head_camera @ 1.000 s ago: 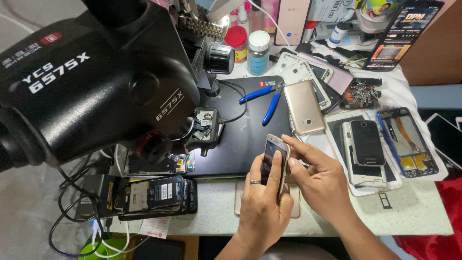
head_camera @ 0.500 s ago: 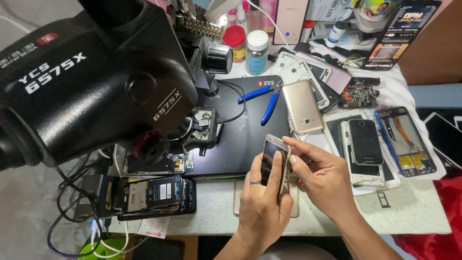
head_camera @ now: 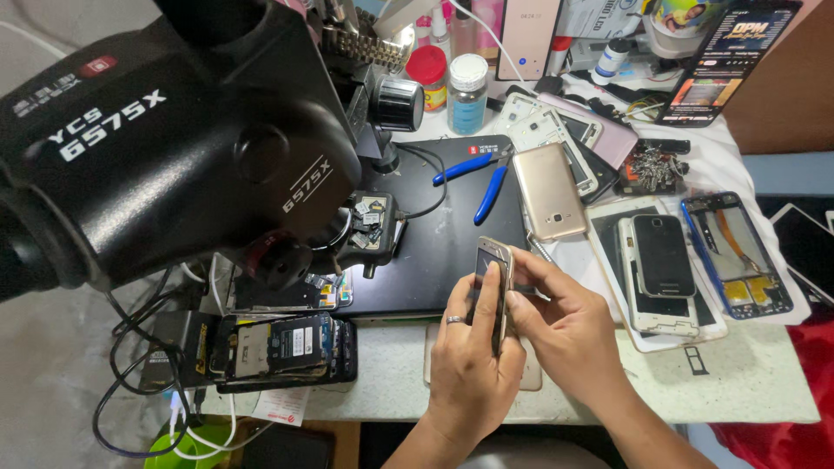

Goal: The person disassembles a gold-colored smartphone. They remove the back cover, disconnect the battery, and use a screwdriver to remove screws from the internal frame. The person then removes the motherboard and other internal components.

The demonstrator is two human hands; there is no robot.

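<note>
My left hand (head_camera: 473,365), with a ring on one finger, grips a small gold phone (head_camera: 492,271) upright on its edge, just above the front of the black work mat (head_camera: 443,234). My right hand (head_camera: 565,326) presses against the phone's right side, thumb and fingertips on its edge; I cannot tell whether it holds a small tool. Both hands hover over the near edge of the white bench (head_camera: 738,373).
A big black microscope head (head_camera: 165,148) fills the left. An opened phone (head_camera: 278,347) lies front left among cables. Blue-handled pliers (head_camera: 478,174), a gold phone back (head_camera: 549,191), several dismantled phones (head_camera: 660,260) and small bottles (head_camera: 467,91) crowd the back and right.
Both hands and the gold phone stay in nearly the same place; the fingers shift only slightly on the phone's edge.
</note>
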